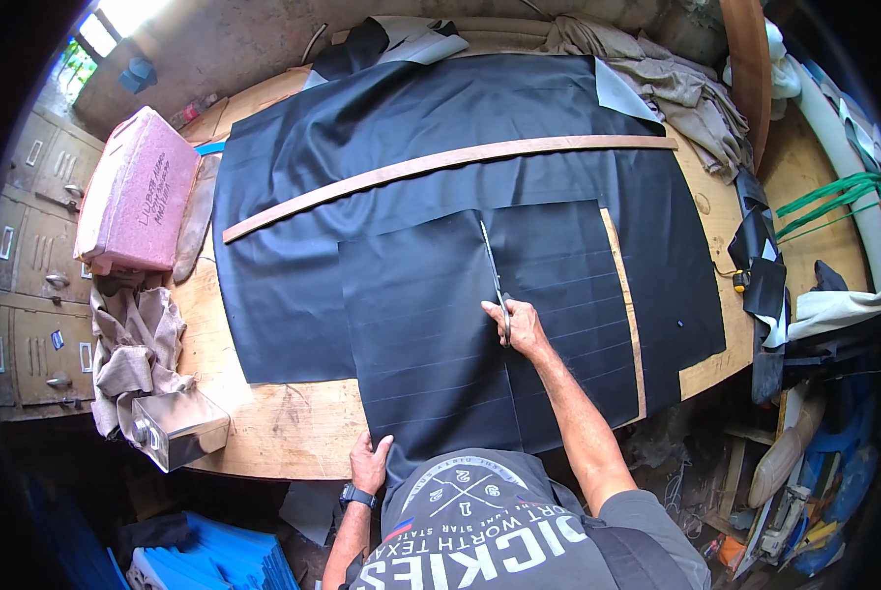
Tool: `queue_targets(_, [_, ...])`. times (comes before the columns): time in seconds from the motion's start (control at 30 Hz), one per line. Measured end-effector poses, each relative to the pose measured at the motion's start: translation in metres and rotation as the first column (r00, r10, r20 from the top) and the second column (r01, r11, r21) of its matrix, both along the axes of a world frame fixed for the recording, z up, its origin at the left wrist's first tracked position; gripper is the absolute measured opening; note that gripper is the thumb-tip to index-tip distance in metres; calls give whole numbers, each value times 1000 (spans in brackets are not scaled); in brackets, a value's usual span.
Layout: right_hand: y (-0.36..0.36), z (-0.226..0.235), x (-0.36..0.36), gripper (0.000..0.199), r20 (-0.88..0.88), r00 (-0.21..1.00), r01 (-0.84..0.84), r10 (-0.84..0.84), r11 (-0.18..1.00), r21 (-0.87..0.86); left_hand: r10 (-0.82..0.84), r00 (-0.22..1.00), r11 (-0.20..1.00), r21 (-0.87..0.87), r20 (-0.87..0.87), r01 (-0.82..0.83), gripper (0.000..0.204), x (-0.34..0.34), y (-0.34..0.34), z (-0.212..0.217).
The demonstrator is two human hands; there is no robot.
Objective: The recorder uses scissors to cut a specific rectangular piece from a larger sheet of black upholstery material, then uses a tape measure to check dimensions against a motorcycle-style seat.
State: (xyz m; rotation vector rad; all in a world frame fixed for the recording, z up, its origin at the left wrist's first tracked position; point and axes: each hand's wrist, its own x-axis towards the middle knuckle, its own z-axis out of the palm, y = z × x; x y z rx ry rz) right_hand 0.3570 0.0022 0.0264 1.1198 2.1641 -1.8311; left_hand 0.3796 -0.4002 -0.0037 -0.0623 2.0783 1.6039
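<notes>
My right hand (521, 326) is closed round the handles of a pair of scissors (491, 254), whose blades point away from me. They lie along a lengthwise line in a black leather-like sheet (411, 324), near its far edge. Pale crosswise lines are marked on this sheet. At the table's front edge, my left hand (369, 462) grips the near left edge of the same sheet between thumb and fingers. Underneath spreads a larger black sheet (278, 295), wrinkled on its left side. A long wooden strip (440, 167) lies across it, beyond the scissors.
On the wooden table (303, 423), a pink foam block (146, 192) stands at the left, with a metal tin (180, 430) at the near left corner. Another strip (624, 305) runs along the marked sheet's right side. Crumpled beige cloth (647, 74) lies far right; metal lockers (42, 265) stand left.
</notes>
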Motion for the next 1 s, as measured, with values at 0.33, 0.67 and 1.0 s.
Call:
queue_targets(0.33, [5,1,-15,55,-22,999,21,-23,995,-102,-55,996,985,-167,-73,42,22,2,-13,-17])
queue_targets(0.67, [3,5,-21,54,-73,997,-7,8,1000,15,-66,998,981,-181,-13,62,19,3,-16,-14])
queue_targets(1.0, [12,18,-23,53,-95,992,89,-88,996,3,-199,980,949,-256,-29,185,20,-7,-5,4])
